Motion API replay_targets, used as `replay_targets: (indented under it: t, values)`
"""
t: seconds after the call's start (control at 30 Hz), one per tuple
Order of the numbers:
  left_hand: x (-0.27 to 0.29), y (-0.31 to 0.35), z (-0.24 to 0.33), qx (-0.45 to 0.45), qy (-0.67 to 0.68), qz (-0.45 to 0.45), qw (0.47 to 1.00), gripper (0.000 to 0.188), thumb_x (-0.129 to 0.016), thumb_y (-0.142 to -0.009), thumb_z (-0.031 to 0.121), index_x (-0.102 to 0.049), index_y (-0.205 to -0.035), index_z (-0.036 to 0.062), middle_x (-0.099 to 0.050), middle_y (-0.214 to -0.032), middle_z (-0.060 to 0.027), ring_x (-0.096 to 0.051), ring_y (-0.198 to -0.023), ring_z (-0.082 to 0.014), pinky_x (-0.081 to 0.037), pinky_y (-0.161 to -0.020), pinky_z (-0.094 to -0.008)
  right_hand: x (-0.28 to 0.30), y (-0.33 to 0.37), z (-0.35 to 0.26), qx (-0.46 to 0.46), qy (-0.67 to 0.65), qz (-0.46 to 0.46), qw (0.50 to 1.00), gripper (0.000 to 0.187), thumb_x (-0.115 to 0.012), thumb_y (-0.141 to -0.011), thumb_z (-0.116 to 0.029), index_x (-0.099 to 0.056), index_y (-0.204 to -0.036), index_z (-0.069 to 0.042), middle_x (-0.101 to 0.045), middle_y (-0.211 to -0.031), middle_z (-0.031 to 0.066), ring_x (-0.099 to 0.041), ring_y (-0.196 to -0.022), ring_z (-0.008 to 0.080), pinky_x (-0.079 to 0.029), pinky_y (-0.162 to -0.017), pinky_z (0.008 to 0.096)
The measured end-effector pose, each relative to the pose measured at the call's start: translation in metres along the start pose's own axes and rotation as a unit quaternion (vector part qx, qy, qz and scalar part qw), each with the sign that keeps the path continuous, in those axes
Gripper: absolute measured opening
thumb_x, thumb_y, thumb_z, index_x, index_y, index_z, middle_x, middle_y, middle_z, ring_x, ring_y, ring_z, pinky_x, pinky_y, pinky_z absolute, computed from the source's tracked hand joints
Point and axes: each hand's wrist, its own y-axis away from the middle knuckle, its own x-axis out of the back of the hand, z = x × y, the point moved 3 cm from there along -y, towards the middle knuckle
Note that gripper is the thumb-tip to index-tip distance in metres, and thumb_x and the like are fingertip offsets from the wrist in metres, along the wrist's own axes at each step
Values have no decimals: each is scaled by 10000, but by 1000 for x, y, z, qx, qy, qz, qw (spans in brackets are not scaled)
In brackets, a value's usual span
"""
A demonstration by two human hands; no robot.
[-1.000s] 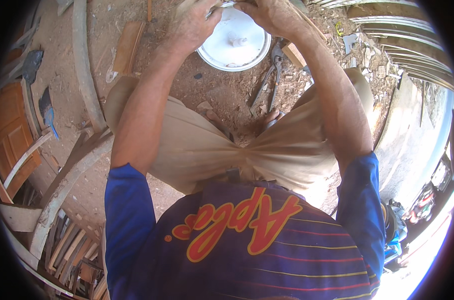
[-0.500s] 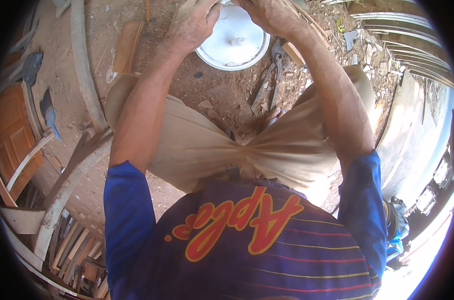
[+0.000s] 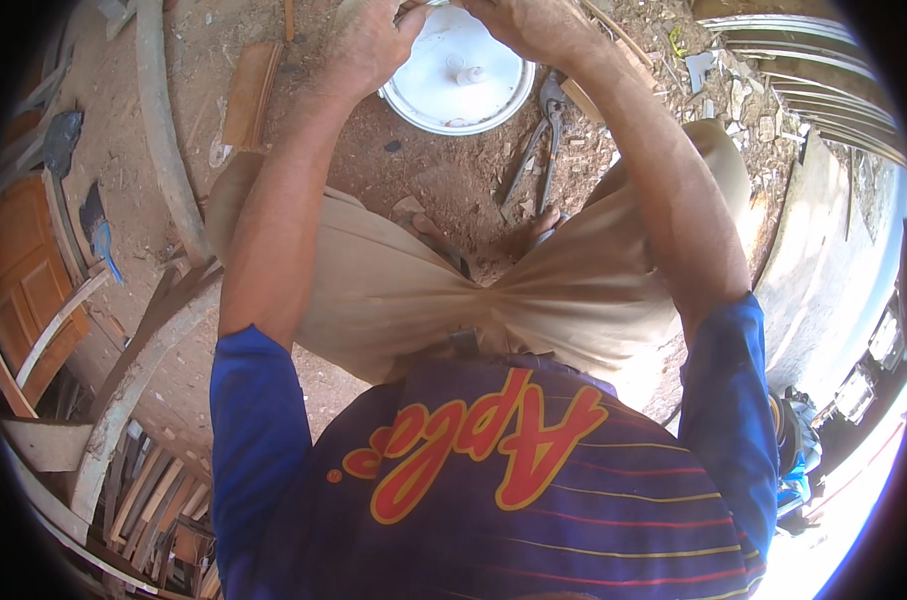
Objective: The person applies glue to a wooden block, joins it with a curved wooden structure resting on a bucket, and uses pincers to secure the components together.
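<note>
Far out at the top edge of the head view, my left hand [image 3: 375, 48] and my right hand [image 3: 540, 30] are close together over the far side of a round white lid [image 3: 443, 85]. A small pale knob or cap stands up on the lid. The fingers of both hands are bent and closed, and the picture edge partly cuts them off. What they pinch is too small and too hidden to make out. To the right of the lid lies a pair of long-handled pliers [image 3: 550, 120] on the dirt, handles toward my feet.
A brown wooden board [image 3: 251, 95] lies left of the lid, and a small wood block [image 3: 580, 100] beside the pliers. Curved timbers [image 3: 163, 130] and a panelled wooden door [image 3: 35, 265] are at the left. Wood scraps [image 3: 743, 110] litter the right side.
Both hands and the lid sit slightly higher and further left in the picture, along with the surroundings. The fingers stay closed, close together.
</note>
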Motion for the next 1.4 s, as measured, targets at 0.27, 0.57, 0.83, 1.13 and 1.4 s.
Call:
replay_targets:
  t: [0.27,0.57,0.83,1.13,1.4]
  values:
    - [6,2,11,39,-24,-14,999,101,-677,-904,75,-674,-1001,46,-674,-985,-167,-655,-966,-374,-520,-854,-461,-4,6,-3,58,37,30,997,194,-650,-933,-154,-645,-1076,-23,-693,-984,201,-677,-966,425,-551,-841,501]
    - [3,4,8,-5,-18,-2,1000,125,-666,-905,56,-661,-1028,34,-649,-1018,-174,-637,-991,-384,-514,-872,-463,-10,5,-12,74,170,4,983,137,-643,-940,-198,-645,-1004,-76,-659,-909,133,-701,-943,338,-562,-838,466]
    - [-5,9,3,-39,-7,25,999,144,-689,-888,55,-663,-1028,41,-628,-1016,-176,-631,-977,-386,-526,-841,-466,-12,6,-16,80,186,14,979,139,-633,-939,-182,-640,-1029,-76,-677,-937,120,-707,-945,315,-560,-853,451]
    - [-13,13,-5,-24,-40,28,999,115,-706,-897,88,-664,-1002,66,-628,-986,-156,-643,-922,-385,-533,-817,-467,-11,10,-21,103,170,42,979,199,-627,-933,-167,-652,-1107,-75,-688,-946,121,-704,-945,311,-538,-862,448]
    - [-8,6,3,-37,-2,32,999,100,-699,-895,63,-667,-988,48,-639,-962,-170,-643,-932,-393,-533,-817,-469,-10,7,-16,71,194,22,978,182,-633,-924,-162,-682,-1079,-79,-694,-916,117,-710,-933,306,-540,-848,452]
